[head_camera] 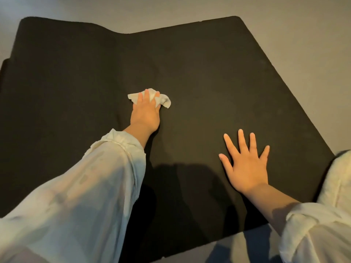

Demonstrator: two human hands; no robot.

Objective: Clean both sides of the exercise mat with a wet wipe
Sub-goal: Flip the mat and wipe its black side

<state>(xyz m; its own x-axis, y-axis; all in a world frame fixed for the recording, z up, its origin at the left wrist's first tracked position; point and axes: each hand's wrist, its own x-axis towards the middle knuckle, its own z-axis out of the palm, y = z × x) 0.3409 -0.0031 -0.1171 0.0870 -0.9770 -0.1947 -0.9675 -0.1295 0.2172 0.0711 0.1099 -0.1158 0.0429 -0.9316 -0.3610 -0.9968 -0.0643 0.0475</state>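
Note:
A black exercise mat (199, 73) lies spread over the floor and fills most of the view. Its far edge dips at the middle, where a fold line runs toward me. My left hand (145, 112) reaches forward to the mat's centre and presses a crumpled white wet wipe (163, 100) against the surface with straight fingers on top of it. My right hand (246, 162) lies flat on the mat nearer to me, on the right, fingers spread, holding nothing. Loose white sleeves cover both forearms.
Grey floor (303, 35) surrounds the mat at the back, right and front. At the far left a second dark layer (4, 65) sticks out from beneath the mat's edge. A pale cloth-covered shape (340, 179) sits at the right edge.

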